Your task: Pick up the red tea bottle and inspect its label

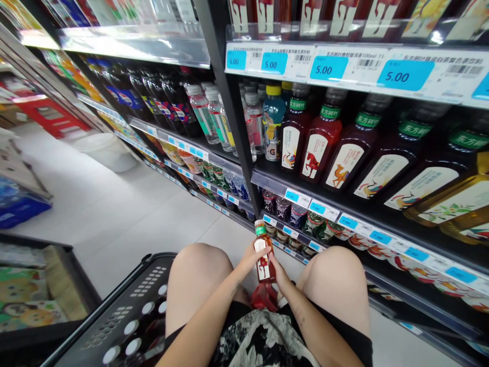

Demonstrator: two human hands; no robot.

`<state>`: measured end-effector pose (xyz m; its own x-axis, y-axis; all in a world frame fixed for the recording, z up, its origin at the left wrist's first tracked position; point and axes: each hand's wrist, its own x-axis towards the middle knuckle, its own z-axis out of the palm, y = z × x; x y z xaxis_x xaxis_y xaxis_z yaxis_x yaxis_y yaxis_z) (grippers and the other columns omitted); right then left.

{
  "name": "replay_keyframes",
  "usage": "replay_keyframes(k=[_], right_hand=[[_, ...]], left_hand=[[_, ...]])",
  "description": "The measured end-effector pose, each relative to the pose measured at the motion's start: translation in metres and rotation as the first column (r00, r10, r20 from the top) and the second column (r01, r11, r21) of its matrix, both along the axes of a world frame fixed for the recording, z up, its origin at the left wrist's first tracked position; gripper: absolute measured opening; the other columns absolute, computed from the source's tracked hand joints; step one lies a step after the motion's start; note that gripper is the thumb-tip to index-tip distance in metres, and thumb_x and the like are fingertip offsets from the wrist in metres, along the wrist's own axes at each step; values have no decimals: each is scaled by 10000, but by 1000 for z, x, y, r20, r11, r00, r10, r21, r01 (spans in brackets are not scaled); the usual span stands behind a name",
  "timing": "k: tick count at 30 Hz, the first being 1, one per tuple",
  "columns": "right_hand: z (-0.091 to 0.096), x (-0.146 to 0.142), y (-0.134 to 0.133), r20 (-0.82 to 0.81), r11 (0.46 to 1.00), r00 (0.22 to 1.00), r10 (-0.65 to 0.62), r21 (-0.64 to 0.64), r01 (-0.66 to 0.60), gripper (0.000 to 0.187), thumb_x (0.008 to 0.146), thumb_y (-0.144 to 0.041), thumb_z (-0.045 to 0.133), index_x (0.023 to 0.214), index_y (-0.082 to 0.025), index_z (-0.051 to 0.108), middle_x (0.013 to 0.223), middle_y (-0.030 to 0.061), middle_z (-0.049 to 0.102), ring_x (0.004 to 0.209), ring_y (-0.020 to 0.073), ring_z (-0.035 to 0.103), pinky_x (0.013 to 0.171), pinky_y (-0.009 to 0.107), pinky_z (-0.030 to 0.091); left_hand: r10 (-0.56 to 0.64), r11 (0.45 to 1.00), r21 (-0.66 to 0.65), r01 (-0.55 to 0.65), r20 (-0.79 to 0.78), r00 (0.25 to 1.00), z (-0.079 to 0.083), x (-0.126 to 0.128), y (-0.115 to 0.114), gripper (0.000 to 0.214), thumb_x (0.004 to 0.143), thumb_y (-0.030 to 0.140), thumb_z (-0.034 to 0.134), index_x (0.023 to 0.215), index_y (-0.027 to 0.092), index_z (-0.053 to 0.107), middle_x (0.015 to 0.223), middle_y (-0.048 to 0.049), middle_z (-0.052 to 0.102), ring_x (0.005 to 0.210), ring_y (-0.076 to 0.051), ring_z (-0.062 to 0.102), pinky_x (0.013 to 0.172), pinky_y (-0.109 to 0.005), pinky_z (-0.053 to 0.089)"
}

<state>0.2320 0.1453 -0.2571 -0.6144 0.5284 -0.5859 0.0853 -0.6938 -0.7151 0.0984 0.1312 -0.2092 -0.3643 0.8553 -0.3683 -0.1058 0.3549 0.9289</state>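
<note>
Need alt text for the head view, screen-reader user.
A person's left hand and right hand hold a small white-capped bottle of reddish drink before store shelves lined with bottled drinks. At lower left, a dark slotted basket holds more bottles with white caps.

Left forearm (217, 308) and right forearm (305, 316) angle inward between bent, parted knees (200, 270), bringing the left hand (251, 259) and right hand (281, 276) close together, both curled in a grip, with thumbs (263, 253) on the near side

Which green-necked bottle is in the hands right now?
The white-capped bottle, held between the left hand and right hand; the green-necked bottles on the shelf have darker caps.
</note>
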Motion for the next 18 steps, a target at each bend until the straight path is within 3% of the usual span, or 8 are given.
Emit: replay_keyframes(k=[4,8,13,18], right_hand=[[3,5,2,116,972,993,-8,234,-19,809,776,-880,409,699,-122,681,574,78,613,518,157,548,509,251,393],[14,12,3,350,865,934,-68,487,-119,728,810,-829,435,628,-166,674,611,84,649,614,200,612,573,267,392],[16,16,-1,459,787,871,-173,597,-158,644,811,-795,486,599,-210,653,639,111,670,665,251,644,591,296,391],[13,15,-4,415,768,885,-213,631,-111,604,838,-766,470,790,-206,690,780,126,715,802,290,685,684,320,444]], left_hand=[[-72,995,-74,61,-152,986,0,-7,5,718,623,687,742,1041,114,634,962,-119,718,868,-252,657,777,-338,512],[-147,981,-166,98,-317,937,2,-12,7,659,719,778,589,836,134,669,747,-99,701,711,-259,641,653,-334,471],[-236,968,-180,175,-413,879,2,-6,10,582,728,724,616,857,158,663,811,-91,733,770,-268,669,709,-333,478],[-246,969,-124,213,-535,808,12,-2,12,545,715,622,677,991,153,647,913,-110,733,837,-285,670,779,-355,466]])
